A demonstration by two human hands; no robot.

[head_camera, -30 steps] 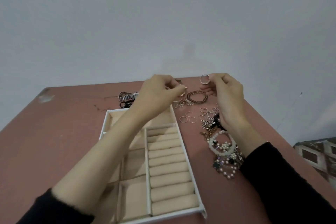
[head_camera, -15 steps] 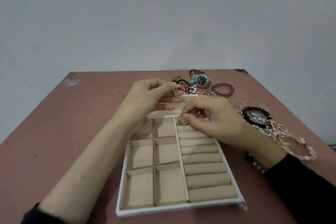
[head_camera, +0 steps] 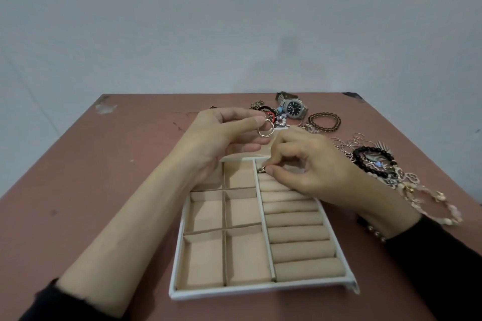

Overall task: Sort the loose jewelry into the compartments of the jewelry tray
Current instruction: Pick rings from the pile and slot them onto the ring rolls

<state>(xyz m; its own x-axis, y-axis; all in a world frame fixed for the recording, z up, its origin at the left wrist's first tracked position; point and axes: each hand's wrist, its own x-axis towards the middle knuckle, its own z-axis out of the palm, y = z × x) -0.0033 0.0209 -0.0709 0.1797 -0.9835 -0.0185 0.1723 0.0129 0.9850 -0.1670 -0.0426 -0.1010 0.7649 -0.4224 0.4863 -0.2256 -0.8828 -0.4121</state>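
A white jewelry tray (head_camera: 260, 289) with beige lining lies in front of me, square compartments on its left and a column of ring rolls (head_camera: 297, 233) on its right. My left hand (head_camera: 221, 135) hovers over the tray's far end and pinches thin metal rings (head_camera: 344, 133) between thumb and forefinger. My right hand (head_camera: 310, 167) is low over the top ring rolls, its thumb and forefinger pressing a small silver ring (head_camera: 262, 170) at the roll column's left edge. Loose jewelry lies right of the tray.
On the reddish table (head_camera: 104, 190), behind the tray, are a silver watch (head_camera: 293, 108), a brown bead bracelet (head_camera: 324, 121) and a red-and-black piece. To the right lie thin hoops (head_camera: 349, 142), a black bead bracelet (head_camera: 375, 161) and pale flower-link bracelets (head_camera: 427, 200). A wall stands behind.
My right hand came down from beside the left hand to the top ring rolls with its ring. The view shifted so the tray sits more centrally. The left hand keeps its rings.
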